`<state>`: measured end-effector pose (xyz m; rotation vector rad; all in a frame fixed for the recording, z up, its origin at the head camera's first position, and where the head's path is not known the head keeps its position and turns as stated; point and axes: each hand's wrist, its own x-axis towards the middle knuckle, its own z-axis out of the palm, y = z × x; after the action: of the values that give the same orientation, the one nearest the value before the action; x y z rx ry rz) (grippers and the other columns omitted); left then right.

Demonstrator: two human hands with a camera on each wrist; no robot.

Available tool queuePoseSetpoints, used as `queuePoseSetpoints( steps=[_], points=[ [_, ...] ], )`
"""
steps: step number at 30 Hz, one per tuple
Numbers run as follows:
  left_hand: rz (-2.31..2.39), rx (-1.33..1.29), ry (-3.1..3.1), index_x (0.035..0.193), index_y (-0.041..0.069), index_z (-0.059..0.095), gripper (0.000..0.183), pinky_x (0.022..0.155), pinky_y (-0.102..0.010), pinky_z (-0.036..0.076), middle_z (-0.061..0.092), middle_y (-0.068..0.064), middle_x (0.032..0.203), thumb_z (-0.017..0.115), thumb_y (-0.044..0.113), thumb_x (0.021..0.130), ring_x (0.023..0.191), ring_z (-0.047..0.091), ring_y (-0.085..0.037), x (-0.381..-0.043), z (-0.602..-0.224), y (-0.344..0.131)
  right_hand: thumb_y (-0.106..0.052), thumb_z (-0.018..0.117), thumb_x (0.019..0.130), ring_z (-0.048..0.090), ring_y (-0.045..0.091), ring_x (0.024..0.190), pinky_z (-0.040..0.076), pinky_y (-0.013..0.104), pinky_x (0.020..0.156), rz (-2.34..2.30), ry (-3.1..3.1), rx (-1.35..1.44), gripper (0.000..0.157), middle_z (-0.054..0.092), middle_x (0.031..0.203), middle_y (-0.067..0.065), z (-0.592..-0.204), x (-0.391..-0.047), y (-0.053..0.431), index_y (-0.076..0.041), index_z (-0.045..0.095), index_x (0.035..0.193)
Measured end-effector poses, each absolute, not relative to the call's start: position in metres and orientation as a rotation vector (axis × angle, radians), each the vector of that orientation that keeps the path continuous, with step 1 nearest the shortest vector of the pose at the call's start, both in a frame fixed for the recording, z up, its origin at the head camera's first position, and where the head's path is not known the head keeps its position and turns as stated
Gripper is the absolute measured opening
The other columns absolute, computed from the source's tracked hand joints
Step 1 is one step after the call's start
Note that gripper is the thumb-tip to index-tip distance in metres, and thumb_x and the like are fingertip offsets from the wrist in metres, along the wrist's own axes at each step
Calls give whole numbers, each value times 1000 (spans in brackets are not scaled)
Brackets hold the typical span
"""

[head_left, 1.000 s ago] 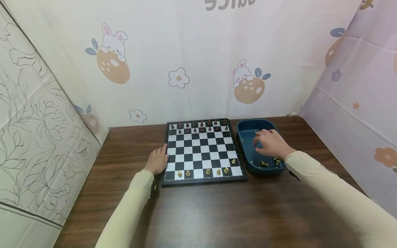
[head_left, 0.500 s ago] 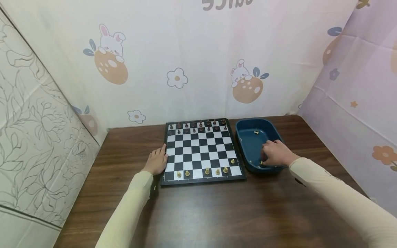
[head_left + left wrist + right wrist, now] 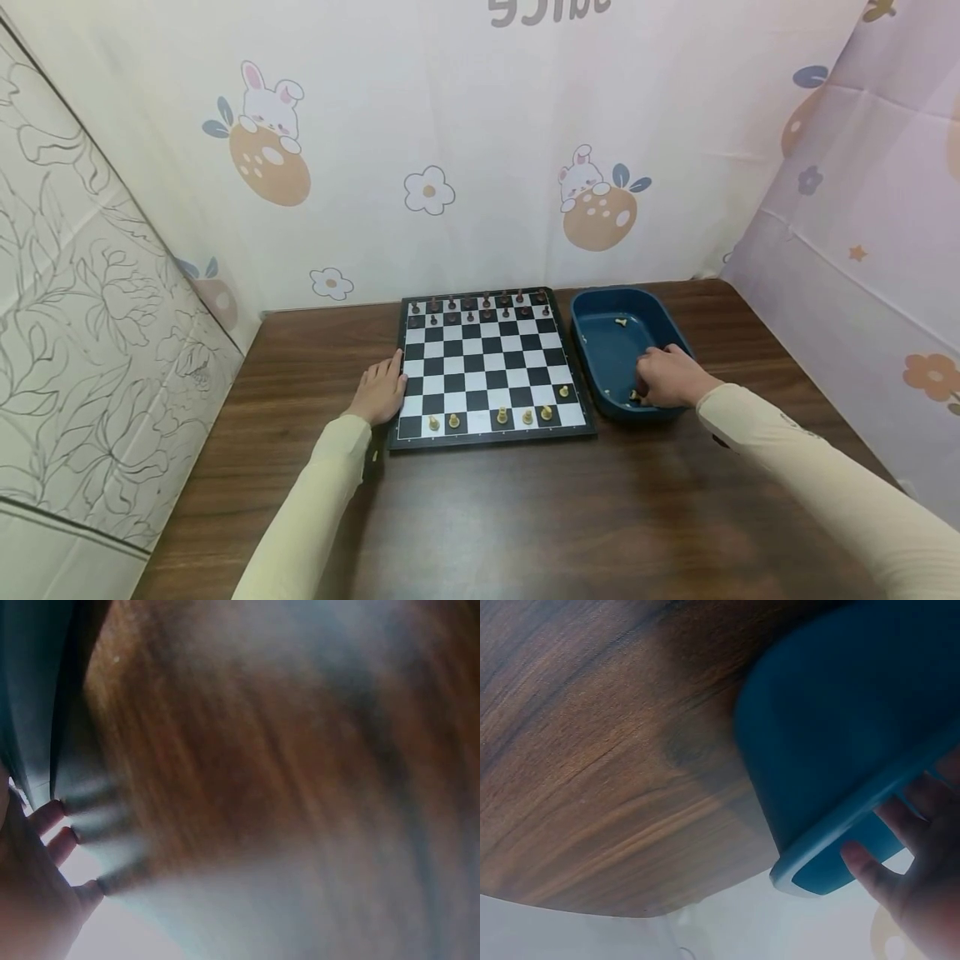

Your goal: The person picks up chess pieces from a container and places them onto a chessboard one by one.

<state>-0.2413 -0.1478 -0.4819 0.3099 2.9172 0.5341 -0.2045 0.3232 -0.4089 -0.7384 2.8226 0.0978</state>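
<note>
In the head view my left hand (image 3: 379, 392) rests beside the left edge of a black-and-white chessboard (image 3: 491, 441), its fingers lying along that edge. My right hand (image 3: 667, 377) reaches down into a blue plastic tub (image 3: 611, 350) right of the board. Its fingertips are hidden, so whether they pinch a piece does not show. A pale gold chess piece (image 3: 635, 396) lies by those fingers, and another gold piece (image 3: 621, 322) lies toward the tub's far end. Several gold pieces, such as this one (image 3: 502, 414), stand on the board's near side. Dark red pieces (image 3: 486, 300) fill two far rows.
Board and tub stand on a brown wood-grain table (image 3: 480, 517). A printed cloth (image 3: 487, 233) hangs behind the table, and another cloth (image 3: 855, 317) closes the right side. A panel with flower line drawings (image 3: 112, 317) stands at the left.
My right hand has moved from the tub's middle toward its near right part, uncovering the far gold piece, and now lingers low there. My left hand stays at the board's edge.
</note>
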Motion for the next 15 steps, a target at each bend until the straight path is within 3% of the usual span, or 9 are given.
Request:
queuePoseSetpoints(
  steps=[15],
  points=[
    [535, 294, 2903, 152, 1, 13, 56, 112, -54, 13, 29, -24, 149, 28, 24, 104, 136, 24, -41, -241, -481, -149, -18, 79, 74, 52, 21, 75, 40, 42, 63, 145, 2848, -705, 17, 56, 71, -4, -416, -206, 322, -17, 65, 66]
  ],
)
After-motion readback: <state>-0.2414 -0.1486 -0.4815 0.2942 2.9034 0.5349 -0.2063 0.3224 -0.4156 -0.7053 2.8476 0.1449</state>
